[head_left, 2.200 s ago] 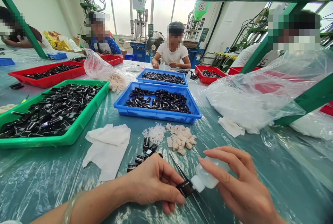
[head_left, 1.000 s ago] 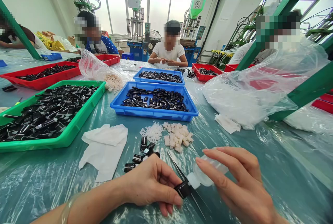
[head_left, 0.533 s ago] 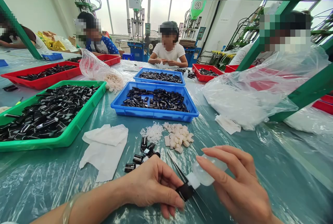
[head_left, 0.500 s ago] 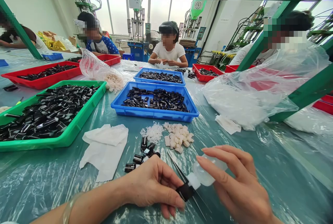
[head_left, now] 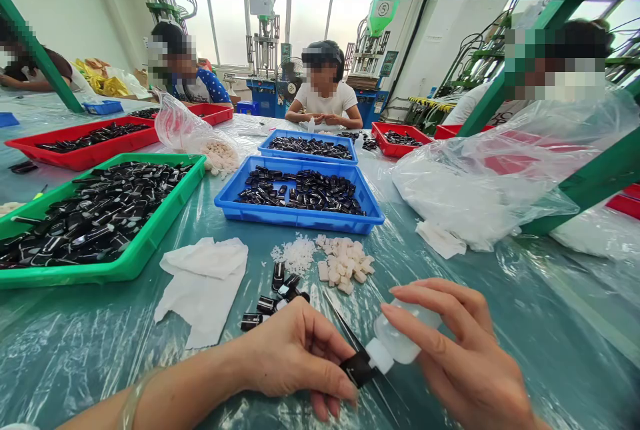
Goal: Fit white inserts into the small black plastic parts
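Between the thumb and fingers of my left hand [head_left: 300, 353] is a small black plastic part [head_left: 357, 369]. My right hand [head_left: 465, 350] grips a translucent squeeze bottle [head_left: 403, 335], tilted so that its white cap meets the part's upper right edge. Whether the tip touches or goes inside is hidden. Dark pointed tweezers [head_left: 343, 321] run behind the part; I cannot tell whether they lie on the table or are held. Several loose black parts [head_left: 266, 303] lie beyond my left hand, near small white bits [head_left: 294, 255] and a heap of cream-coloured blocks [head_left: 346, 266].
A green tray [head_left: 143, 265] full of black parts stands left, and a blue tray [head_left: 300, 218] ahead. White tissue [head_left: 203, 293] lies on the plastic-covered table. A clear bag [head_left: 475, 197] and a green frame bar [head_left: 590, 180] are at right. Several co-workers sit across the table.
The view has shifted very slightly. The bottle is tipped a little differently against the black part; both hands keep nearly the same place and hold.
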A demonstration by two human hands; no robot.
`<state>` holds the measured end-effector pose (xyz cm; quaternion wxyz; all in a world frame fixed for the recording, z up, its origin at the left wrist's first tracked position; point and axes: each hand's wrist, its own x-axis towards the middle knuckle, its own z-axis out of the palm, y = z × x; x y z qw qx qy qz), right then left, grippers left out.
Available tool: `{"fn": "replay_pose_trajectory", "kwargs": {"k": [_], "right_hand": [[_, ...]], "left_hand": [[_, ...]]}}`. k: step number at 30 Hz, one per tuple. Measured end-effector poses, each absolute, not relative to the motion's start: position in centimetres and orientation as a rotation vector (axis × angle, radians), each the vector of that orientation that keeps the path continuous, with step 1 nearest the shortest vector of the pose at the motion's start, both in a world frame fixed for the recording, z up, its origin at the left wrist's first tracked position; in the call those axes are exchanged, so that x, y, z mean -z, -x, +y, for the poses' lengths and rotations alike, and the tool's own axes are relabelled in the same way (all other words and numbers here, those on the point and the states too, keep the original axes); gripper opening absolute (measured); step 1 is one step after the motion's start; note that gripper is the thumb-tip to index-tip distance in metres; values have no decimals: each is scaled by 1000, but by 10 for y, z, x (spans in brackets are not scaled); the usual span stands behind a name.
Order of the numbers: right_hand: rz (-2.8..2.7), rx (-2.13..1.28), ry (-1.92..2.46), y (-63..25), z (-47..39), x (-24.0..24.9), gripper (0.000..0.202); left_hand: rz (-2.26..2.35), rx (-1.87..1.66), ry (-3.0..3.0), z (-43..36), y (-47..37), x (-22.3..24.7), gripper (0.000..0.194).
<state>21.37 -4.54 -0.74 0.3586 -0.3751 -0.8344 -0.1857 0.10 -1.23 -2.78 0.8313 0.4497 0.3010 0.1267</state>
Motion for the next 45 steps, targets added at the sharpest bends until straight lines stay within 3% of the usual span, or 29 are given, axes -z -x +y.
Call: {"fn": "replay_pose_trajectory", "kwargs": {"k": [18, 45], "right_hand": [[-2144, 568, 1021, -210, -45, 5, 37], [-2194, 426, 951, -219, -41, 13, 41]], "left_hand": [[644, -260, -956, -13, -2, 27, 21], [632, -280, -929, -13, -2, 28, 19]]}}
